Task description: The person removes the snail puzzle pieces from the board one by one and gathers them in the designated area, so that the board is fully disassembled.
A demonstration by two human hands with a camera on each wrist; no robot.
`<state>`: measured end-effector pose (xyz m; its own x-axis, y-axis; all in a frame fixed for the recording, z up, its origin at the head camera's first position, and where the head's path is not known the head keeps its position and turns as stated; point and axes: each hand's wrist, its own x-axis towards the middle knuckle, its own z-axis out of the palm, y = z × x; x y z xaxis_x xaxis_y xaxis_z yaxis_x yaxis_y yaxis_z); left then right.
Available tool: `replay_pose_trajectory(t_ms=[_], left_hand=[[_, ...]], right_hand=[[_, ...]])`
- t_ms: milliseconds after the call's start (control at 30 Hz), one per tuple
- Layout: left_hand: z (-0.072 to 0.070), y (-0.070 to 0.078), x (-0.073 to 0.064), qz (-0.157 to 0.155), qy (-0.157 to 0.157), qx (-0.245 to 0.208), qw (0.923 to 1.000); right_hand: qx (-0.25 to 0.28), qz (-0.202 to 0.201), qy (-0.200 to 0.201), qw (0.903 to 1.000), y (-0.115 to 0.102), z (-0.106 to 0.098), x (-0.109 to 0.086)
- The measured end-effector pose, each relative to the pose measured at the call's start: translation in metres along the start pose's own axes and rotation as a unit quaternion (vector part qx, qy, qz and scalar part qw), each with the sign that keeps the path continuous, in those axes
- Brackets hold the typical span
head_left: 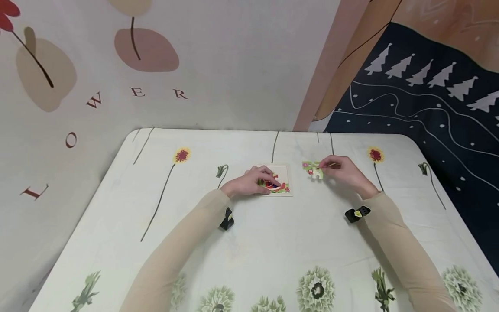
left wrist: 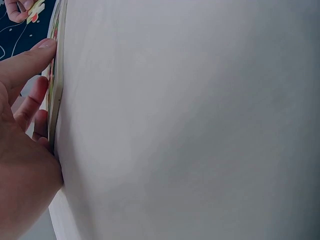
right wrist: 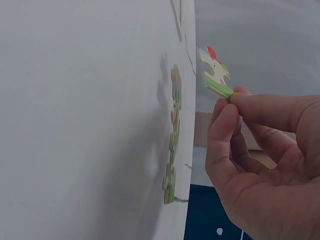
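My left hand (head_left: 255, 180) rests on a small framed puzzle board (head_left: 289, 175), its fingers lying across the partly filled picture. The left wrist view shows that board (left wrist: 59, 75) edge-on, with the thumb (left wrist: 37, 57) touching its face. Between thumb and fingertips, my right hand (head_left: 345, 173) pinches a puzzle piece (right wrist: 216, 72) by its green edge. This piece is held above the table, pale with green and a bit of red. Several loose puzzle pieces (right wrist: 172, 140) lie on the table below; the head view has the held piece overlapping them.
A white cloth printed with flowers covers the table (head_left: 269, 234). Behind it rises a pale printed backdrop (head_left: 241, 65), with a dark panel of white trees (head_left: 421, 95) at the right. Black wrist cameras sit on both sleeves.
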<state>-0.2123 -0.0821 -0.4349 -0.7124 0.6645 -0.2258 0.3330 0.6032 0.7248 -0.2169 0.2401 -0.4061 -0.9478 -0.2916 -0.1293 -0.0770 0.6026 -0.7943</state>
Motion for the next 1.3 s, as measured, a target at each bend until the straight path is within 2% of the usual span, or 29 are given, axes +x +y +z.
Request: replay_pose_trajectory(t_ms=[333, 567, 767, 1300], left_hand=[[0.002, -0.001, 0.002, 0.005, 0.002, -0.006, 1.0], [0.002, -0.001, 0.003, 0.006, 0.004, -0.004, 1.0], [0.002, 0.0, 0.002, 0.005, 0.003, -0.003, 1.0], [0.001, -0.001, 0.001, 0.0, 0.003, -0.008, 1.0]], right_hand=[[-0.004, 0.036, 0.013, 0.9993, 0.01, -0.01, -0.008], [-0.003, 0.028, 0.024, 0.9993, 0.019, -0.018, -0.01], [-0.013, 0.037, 0.033, 0.9987, 0.024, -0.022, -0.01], [-0.017, 0.053, 0.019, 0.9983, 0.038, -0.029, -0.013]])
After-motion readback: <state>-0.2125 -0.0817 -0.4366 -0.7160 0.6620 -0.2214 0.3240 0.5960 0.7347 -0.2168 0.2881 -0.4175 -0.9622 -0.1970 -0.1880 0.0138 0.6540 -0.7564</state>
